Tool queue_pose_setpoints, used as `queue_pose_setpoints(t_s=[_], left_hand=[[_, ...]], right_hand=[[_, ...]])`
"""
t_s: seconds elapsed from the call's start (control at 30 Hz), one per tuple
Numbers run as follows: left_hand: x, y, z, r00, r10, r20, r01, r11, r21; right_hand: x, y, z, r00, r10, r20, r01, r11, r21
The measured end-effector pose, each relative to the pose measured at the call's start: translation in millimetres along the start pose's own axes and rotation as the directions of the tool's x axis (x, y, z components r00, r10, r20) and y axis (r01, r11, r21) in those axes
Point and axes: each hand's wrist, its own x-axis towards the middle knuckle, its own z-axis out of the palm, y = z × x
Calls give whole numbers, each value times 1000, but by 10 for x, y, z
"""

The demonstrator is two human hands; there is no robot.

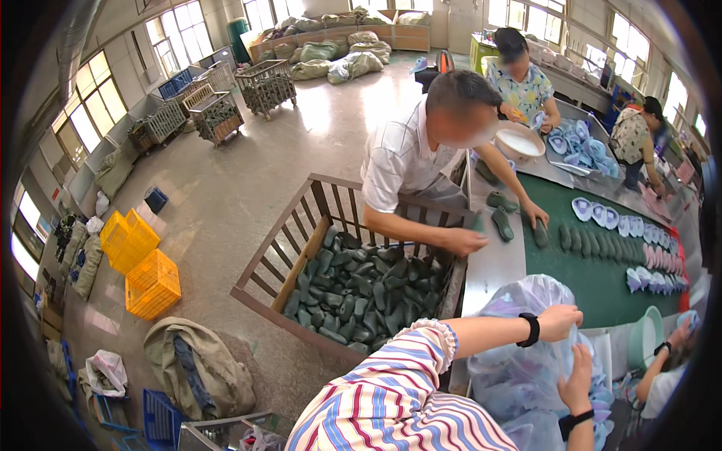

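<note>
A: Since we are going from the left, what stands on that side?

B: Yellow crates (pixel 153 297) on the floor, then a bunched olive sack (pixel 224 368) a little nearer to us.

A: And after those?

B: A slatted brown cart (pixel 319 197), with dark green foot-shaped pieces (pixel 361 293) heaped inside. On its far side a co-worker (pixel 395 169) in a white shirt leans toward the desk (pixel 575 279), touching one such piece that lies there.

A: Where is the plastic bag?

B: The clear plastic bag (pixel 511 361) bulges just right of the cart, in front of the desk's green top; pale blue and lilac things show through it. What carries it is hidden.

A: How do the wearer's own hands stand?

B: The left hand (pixel 559 323), below a striped sleeve and a black wristband, has its grip curled closed on the bag's upper right part. The right hand (pixel 577 378) is beside the bag's right side, its grip released, fingers straight.

A: Farther right?

B: Rows of dark green, pink and lilac-white pieces (pixel 602 244) on the desk, then a pale green basin (pixel 641 342), and another person (pixel 651 379) partly in view.
</note>
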Motion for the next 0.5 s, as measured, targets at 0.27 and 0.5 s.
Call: queue_pose_setpoints(t_s=[0.27, 0.5], left_hand=[[287, -892, -820, 637, -392, -664, 183, 913, -364], [-465, -1184, -1080, 507, -452, -734, 669, 743, 5]], right_hand=[[-395, 401, 464, 964, 152, 219, -136, 987, -85], [-206, -1, -139, 995, -32, -98, -1, 947, -322]])
